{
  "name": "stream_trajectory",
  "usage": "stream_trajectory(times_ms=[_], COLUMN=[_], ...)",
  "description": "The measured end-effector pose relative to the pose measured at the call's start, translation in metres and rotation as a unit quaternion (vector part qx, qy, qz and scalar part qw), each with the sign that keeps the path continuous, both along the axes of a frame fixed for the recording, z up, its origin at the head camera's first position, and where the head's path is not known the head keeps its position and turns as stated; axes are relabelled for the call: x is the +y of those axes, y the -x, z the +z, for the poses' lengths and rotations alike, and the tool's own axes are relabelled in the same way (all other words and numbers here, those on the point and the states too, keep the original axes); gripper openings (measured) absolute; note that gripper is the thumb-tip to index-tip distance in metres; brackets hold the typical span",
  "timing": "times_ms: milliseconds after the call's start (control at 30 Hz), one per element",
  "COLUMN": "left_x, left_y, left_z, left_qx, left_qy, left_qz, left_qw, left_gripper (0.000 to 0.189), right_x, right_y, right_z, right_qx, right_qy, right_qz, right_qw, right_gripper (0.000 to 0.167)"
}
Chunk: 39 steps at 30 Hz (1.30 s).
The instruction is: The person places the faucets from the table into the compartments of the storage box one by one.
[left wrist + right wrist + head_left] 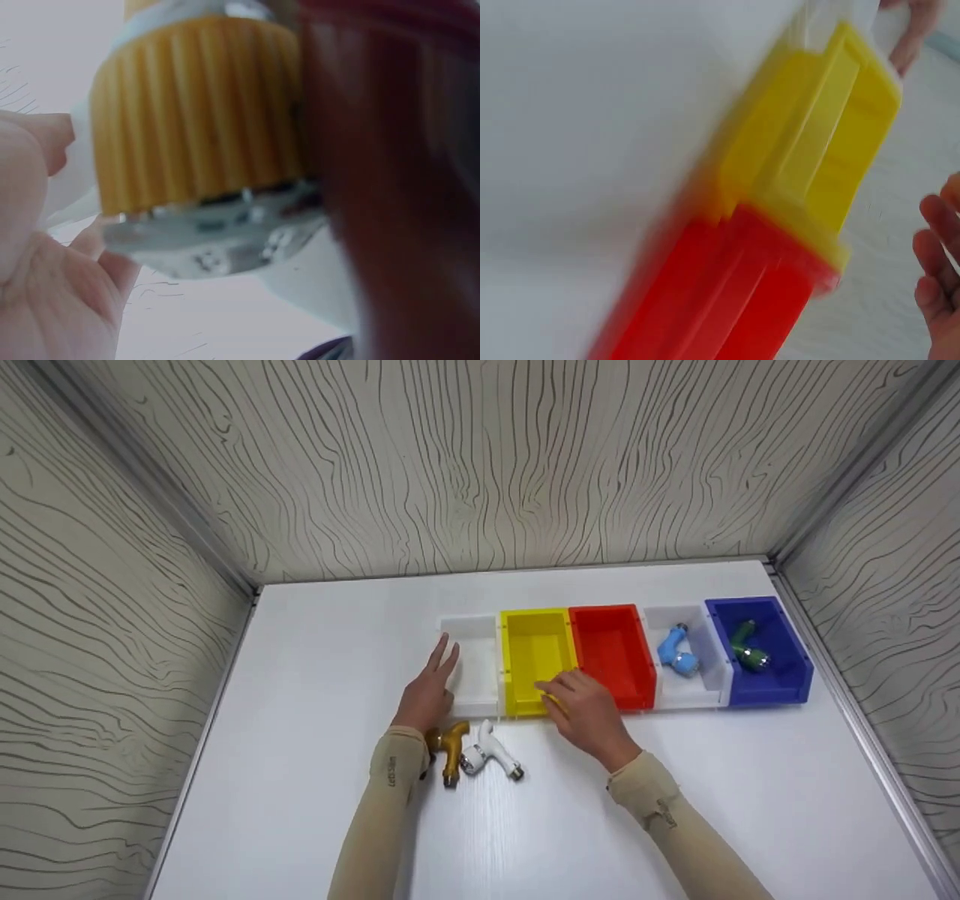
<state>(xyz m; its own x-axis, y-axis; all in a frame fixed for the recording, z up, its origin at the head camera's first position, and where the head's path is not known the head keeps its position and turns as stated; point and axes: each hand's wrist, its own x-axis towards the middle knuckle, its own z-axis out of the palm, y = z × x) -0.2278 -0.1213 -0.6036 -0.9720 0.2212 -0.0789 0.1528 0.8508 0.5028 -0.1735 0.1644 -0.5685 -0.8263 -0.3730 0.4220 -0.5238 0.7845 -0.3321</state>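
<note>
Left grip (427,695) straight-fingered, empty, apparently against leftmost white bin (477,667), right grip (587,711) loosely relaxed, empty, near yellow bin (537,649)

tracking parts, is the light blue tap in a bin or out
In: head view shows the light blue tap inside the white bin beside the blue bin.

Hands (589,716) at a row of five bins (611,649)

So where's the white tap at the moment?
In the head view, the white tap lies on the table, close by the right side of the gold tap and in front of the leftmost white bin.
</note>
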Motion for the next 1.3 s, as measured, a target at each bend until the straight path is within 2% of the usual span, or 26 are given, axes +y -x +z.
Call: stream_trajectory(times_ms=[100, 200, 267, 333, 433, 633, 967, 1167, 1300], left_x=[0.0, 0.0, 0.0, 0.0, 0.0, -0.001, 0.0, -0.001, -0.001], left_y=[0.001, 0.001, 0.001, 0.001, 0.001, -0.001, -0.003, -0.003, -0.002], left_z=[0.001, 0.002, 0.002, 0.002, 0.001, 0.002, 0.002, 0.0, -0.001], left_qx=[0.001, 0.003, 0.006, 0.013, 0.014, 0.012, 0.037, 0.037, 0.024], left_qy=[0.003, 0.006, 0.007, 0.004, 0.004, 0.007, 0.012, 0.001, -0.003], left_qz=[-0.002, -0.005, -0.005, -0.005, -0.002, 0.005, -0.01, -0.011, -0.006], left_qw=[1.0, 1.0, 0.9999, 0.9999, 0.9999, 0.9999, 0.9992, 0.9993, 0.9997], left_gripper=[0.083, 0.082, 0.082, 0.081, 0.082, 0.084, 0.084, 0.082, 0.084], right_x=[-0.023, -0.043, -0.054, -0.063, -0.073, -0.086, -0.097, -0.092, -0.084], right_y=[-0.01, -0.018, -0.023, -0.025, -0.026, -0.024, -0.024, -0.024, -0.024], right_z=[-0.009, -0.018, -0.024, -0.027, -0.03, -0.035, -0.046, -0.041, -0.035], right_qx=[-0.017, -0.048, -0.07, -0.086, -0.095, -0.079, -0.018, -0.024, -0.046], right_qy=[-0.021, -0.053, -0.079, -0.106, -0.138, -0.17, -0.176, -0.175, -0.162], right_qz=[0.072, 0.141, 0.172, 0.186, 0.192, 0.207, 0.212, 0.202, 0.192], right_qw=[0.997, 0.9873, 0.9794, 0.973, 0.967, 0.9603, 0.9611, 0.9633, 0.9669], right_gripper=[0.03, 0.035, 0.041, 0.048, 0.05, 0.04, 0.029, 0.024, 0.024])
